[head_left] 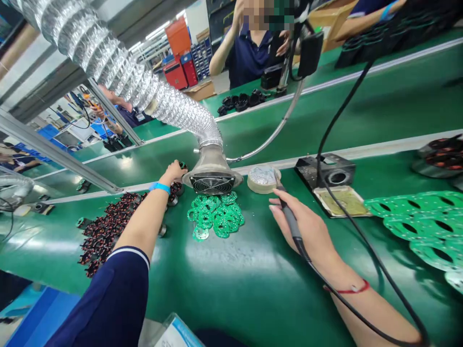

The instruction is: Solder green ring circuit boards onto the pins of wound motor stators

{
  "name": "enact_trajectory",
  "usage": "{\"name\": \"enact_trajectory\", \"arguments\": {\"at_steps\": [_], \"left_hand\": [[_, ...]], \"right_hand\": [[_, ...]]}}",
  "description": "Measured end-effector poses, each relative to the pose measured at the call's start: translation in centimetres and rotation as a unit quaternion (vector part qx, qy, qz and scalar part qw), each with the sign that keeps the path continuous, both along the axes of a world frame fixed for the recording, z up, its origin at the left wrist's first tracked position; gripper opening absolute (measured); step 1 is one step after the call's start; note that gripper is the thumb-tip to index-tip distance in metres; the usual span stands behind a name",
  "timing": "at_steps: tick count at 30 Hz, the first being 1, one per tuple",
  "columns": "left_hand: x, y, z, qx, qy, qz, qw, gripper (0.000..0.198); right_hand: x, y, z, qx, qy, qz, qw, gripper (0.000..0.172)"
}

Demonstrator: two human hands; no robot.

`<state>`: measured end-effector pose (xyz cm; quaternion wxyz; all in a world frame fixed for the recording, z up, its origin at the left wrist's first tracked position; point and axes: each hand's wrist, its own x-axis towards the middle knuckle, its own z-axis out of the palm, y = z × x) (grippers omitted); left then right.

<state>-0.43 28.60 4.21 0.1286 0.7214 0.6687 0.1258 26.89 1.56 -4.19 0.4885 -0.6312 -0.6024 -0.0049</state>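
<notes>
My right hand (306,229) grips a soldering iron (290,220) like a pen. The iron's front end is over a round pale dish (263,179) with silvery, crumpled-looking contents. My left hand (174,172) is stretched out beside the fume extractor hood (213,177), its fingers closed on a small dark part with a green top (183,165), partly hidden by the fingers. Below the left forearm lies a heap of black motor stators with copper windings (112,226). Ring-shaped green circuit boards (217,215) are piled in front of the hood.
A black soldering iron stand (327,169) and a yellowish sponge tray (340,201) sit right of the dish. Panels of green boards (423,221) lie at the right. The iron's black cable crosses the right side. A silver duct (144,86) hangs overhead; a co-worker (253,53) sits opposite.
</notes>
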Motion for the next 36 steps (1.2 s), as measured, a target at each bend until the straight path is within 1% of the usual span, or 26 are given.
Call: {"name": "enact_trajectory", "arguments": {"at_steps": [2, 3, 5, 6, 7, 9, 11, 13, 15, 17, 19, 21, 22, 24, 25, 26, 27, 28, 29, 30, 31, 32, 34, 36], "left_hand": [[-1.6, -1.5, 1.4, 0.006, 0.011, -0.013, 1.0, 0.067], [-2.7, -2.7, 2.2, 0.013, 0.013, -0.024, 1.0, 0.064], [-5.7, -6.0, 3.4, 0.028, 0.017, -0.053, 0.998, 0.048], [-7.3, -8.2, 3.7, 0.049, 0.039, -0.084, 0.995, 0.036], [-8.9, -10.6, 3.7, 0.068, 0.069, -0.101, 0.99, 0.026], [-11.6, -15.5, 2.9, 0.101, 0.118, -0.103, 0.982, 0.02], [-13.3, -20.1, 1.1, 0.108, 0.155, -0.097, 0.977, 0.021], [-13.9, -23.4, -1.1, 0.106, 0.18, -0.096, 0.973, 0.024], [-13.5, -25.4, -2.8, 0.121, 0.188, -0.082, 0.971, 0.021], [-12.4, -26.6, -3.6, 0.137, 0.175, -0.069, 0.973, 0.014], [-11.3, -27.5, -3.6, 0.126, 0.137, -0.088, 0.978, 0.015], [-10.4, -28.4, -3.1, 0.071, 0.072, -0.148, 0.984, 0.024], [-10.1, -28.9, -2.9, 0.035, 0.028, -0.185, 0.982, 0.03], [-10.3, -29.6, -2.9, -0.022, -0.075, -0.239, 0.968, 0.039], [-10.6, -29.8, -3.0, -0.034, -0.133, -0.248, 0.959, 0.042], [-11.1, -29.8, -3.3, -0.034, -0.189, -0.24, 0.951, 0.042], [-11.6, -29.7, -3.7, -0.024, -0.236, -0.219, 0.946, 0.041], [-12.2, -29.5, -4.1, -0.011, -0.263, -0.193, 0.945, 0.04], [-12.7, -29.3, -4.5, -0.002, -0.262, -0.172, 0.95, 0.038], [-13.1, -29.1, -4.8, 0.001, -0.236, -0.162, 0.958, 0.037], [-13.3, -28.9, -5.1, -0.006, -0.19, -0.164, 0.968, 0.037], [-13.2, -28.7, -5.3, -0.021, -0.14, -0.178, 0.974, 0.04], [-12.3, -28.6, -5.6, -0.051, -0.071, -0.217, 0.972, 0.052], [-10.8, -28.5, -5.9, -0.053, -0.068, -0.239, 0.967, 0.064]], "right_hand": [[-0.2, -0.5, 0.5, 0.01, 0.012, 0.003, 1.0, 0.031], [-0.4, -0.7, 0.7, 0.014, 0.018, 0.002, 1.0, 0.029], [-0.9, -1.3, 1.1, 0.018, 0.039, -0.001, 0.999, 0.027], [-1.2, -1.6, 1.3, 0.016, 0.055, 0.004, 0.998, 0.028], [-1.6, -2.0, 1.4, 0.014, 0.076, 0.011, 0.997, 0.03], [-2.5, -2.7, 1.6, 0.004, 0.115, 0.021, 0.993, 0.036], [-3.5, -3.4, 1.7, -0.01, 0.124, 0.027, 0.992, 0.036], [-4.5, -3.9, 1.6, -0.009, 0.099, 0.046, 0.994, 0.028], [-5.7, -4.1, 1.3, -0.006, 0.044, 0.099, 0.994, 0.018], [-7.0, -4.2, 1.0, -0.011, -0.044, 0.156, 0.987, 0.013], [-8.5, -4.0, 0.7, -0.034, -0.139, 0.202, 0.969, 0.015], [-10.1, -3.5, 0.5, -0.063, -0.196, 0.246, 0.947, 0.022], [-10.9, -3.2, 0.5, -0.079, -0.214, 0.267, 0.936, 0.025], [-12.2, -2.3, 0.5, -0.108, -0.238, 0.287, 0.922, 0.03], [-12.8, -1.8, 0.5, -0.12, -0.246, 0.287, 0.918, 0.031], [-13.3, -1.2, 0.4, -0.132, -0.254, 0.282, 0.916, 0.032], [-13.7, -0.7, 0.4, -0.143, -0.261, 0.276, 0.914, 0.033], [-14.0, -0.1, 0.3, -0.153, -0.267, 0.271, 0.912, 0.033], [-14.3, 0.4, 0.3, -0.162, -0.272, 0.267, 0.91, 0.033], [-14.4, 0.9, 0.3, -0.17, -0.274, 0.267, 0.908, 0.034], [-14.5, 1.2, 0.3, -0.176, -0.273, 0.27, 0.906, 0.034], [-14.4, 1.4, 0.3, -0.18, -0.269, 0.276, 0.905, 0.034], [-14.2, 1.3, 0.6, -0.179, -0.253, 0.294, 0.904, 0.035], [-13.8, 0.6, 1.1, -0.167, -0.231, 0.306, 0.908, 0.035]]}}
